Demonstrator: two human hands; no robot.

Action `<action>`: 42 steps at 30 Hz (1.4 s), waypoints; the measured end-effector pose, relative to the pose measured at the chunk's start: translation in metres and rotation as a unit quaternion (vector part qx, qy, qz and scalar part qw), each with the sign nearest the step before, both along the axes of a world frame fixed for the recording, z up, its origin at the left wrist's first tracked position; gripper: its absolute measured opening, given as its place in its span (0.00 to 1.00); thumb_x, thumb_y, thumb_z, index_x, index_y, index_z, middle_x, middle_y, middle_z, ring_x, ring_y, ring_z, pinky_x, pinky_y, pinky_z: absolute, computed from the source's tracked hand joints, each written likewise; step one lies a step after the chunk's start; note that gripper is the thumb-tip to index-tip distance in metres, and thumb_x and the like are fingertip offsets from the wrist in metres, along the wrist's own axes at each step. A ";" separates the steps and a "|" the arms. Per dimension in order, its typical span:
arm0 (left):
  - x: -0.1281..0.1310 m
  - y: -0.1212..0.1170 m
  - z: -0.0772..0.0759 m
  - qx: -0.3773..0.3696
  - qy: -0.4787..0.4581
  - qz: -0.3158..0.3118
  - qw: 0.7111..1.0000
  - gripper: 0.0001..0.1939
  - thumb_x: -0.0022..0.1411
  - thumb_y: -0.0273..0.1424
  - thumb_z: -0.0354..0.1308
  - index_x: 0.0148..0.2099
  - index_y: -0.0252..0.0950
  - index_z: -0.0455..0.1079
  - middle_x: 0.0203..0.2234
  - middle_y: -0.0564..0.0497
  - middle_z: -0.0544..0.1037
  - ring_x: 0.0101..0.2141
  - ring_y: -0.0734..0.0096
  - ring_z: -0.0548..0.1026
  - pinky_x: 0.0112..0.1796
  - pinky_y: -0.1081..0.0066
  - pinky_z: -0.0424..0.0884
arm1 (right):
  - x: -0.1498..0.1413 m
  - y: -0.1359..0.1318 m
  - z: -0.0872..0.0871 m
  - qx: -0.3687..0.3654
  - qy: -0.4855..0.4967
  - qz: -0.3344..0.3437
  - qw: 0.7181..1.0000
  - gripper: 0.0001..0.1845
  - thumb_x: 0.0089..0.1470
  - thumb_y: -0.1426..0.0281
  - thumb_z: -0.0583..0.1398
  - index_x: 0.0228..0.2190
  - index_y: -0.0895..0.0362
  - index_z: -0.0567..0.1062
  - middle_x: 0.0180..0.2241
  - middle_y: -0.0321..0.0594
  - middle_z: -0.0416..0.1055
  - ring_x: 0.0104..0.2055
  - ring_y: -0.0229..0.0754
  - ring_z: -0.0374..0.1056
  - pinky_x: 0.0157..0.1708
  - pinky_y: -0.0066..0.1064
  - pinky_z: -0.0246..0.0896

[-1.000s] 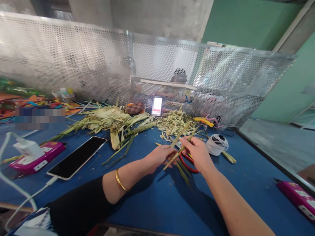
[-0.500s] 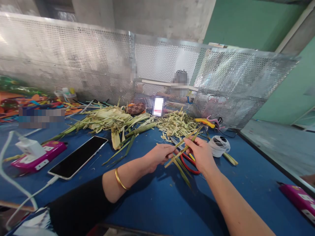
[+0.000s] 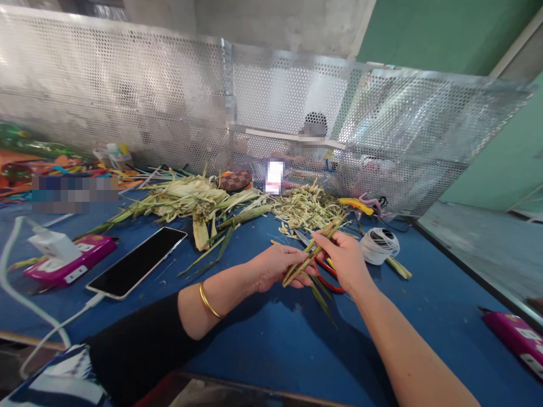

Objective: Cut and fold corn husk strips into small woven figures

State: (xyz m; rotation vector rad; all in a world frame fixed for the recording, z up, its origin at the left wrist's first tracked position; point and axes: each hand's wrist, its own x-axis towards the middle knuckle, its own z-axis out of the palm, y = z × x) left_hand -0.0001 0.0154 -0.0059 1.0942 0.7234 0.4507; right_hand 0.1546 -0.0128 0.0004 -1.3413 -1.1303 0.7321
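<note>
Several thin greenish-yellow plant strips (image 3: 311, 255) lie slantwise in a bundle between my two hands. My left hand (image 3: 282, 268) pinches their lower part, thumb on top and fingers beneath. My right hand (image 3: 343, 257) is closed on the upper part between thumb and fingers. Under the hands, scissors with red handles (image 3: 330, 284) lie on the blue table, partly hidden. Green leaf pieces (image 3: 321, 302) rest just below them. Right of my right hand stands a spool of white string (image 3: 379, 247). Behind the hands is a heap of shredded strips (image 3: 307, 206).
A pile of husks (image 3: 182, 200) lies left of centre, near a black-screened phone (image 3: 138, 263) on a cable and a magenta power strip (image 3: 95, 257). A yellow-handled tool (image 3: 356, 205) sits by the perforated metal screen (image 3: 169, 107). Someone is behind the screen.
My left hand has shifted slightly right along the strips, its fingers now under them. The strips, crossed before, lie closer together. The camera view has tilted slightly.
</note>
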 end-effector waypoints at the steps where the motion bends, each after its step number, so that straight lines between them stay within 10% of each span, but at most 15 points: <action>1: 0.000 0.000 0.000 0.004 -0.001 -0.003 1.000 0.10 0.61 0.36 0.57 0.35 0.33 0.71 0.28 0.48 0.79 0.24 0.75 0.76 0.28 0.74 0.70 | 0.001 0.000 0.000 0.003 -0.017 -0.005 1.000 0.19 0.42 0.56 0.65 0.29 0.59 0.77 0.16 0.31 0.67 0.18 0.35 0.61 0.21 0.28 0.57; 13: 0.003 0.000 -0.007 0.033 0.002 -0.081 0.996 0.13 0.61 0.38 0.56 0.33 0.31 0.69 0.22 0.51 0.75 0.21 0.75 0.73 0.28 0.71 0.70 | 0.005 0.005 -0.007 0.018 -0.046 -0.006 0.999 0.20 0.43 0.55 0.65 0.32 0.58 0.77 0.19 0.32 0.69 0.20 0.37 0.64 0.24 0.29 0.60; 24: -0.001 0.008 0.012 0.079 -0.193 0.231 0.950 0.09 0.64 0.32 0.52 0.33 0.33 0.66 0.27 0.50 0.76 0.29 0.76 0.74 0.39 0.74 0.69 | -0.020 -0.011 -0.001 -0.097 -0.074 0.161 0.979 0.21 0.44 0.52 0.63 0.20 0.57 0.73 0.20 0.35 0.72 0.14 0.33 0.63 0.16 0.26 0.59; 34: 0.008 0.002 -0.006 0.082 -0.172 0.178 0.965 0.13 0.63 0.40 0.51 0.34 0.35 0.65 0.29 0.51 0.75 0.16 0.80 0.65 0.15 0.77 0.58 | -0.037 -0.009 -0.017 -0.101 -0.019 0.142 0.984 0.18 0.42 0.57 0.65 0.17 0.58 0.70 0.14 0.32 0.68 0.13 0.33 0.62 0.14 0.24 0.57; 42: -0.001 0.012 0.013 0.012 -0.219 0.240 0.946 0.11 0.66 0.30 0.47 0.31 0.34 0.62 0.21 0.53 0.71 0.22 0.76 0.73 0.29 0.74 0.70 | -0.036 -0.013 -0.013 -0.085 -0.041 0.190 0.977 0.15 0.45 0.62 0.62 0.16 0.57 0.69 0.14 0.30 0.65 0.13 0.32 0.61 0.16 0.24 0.57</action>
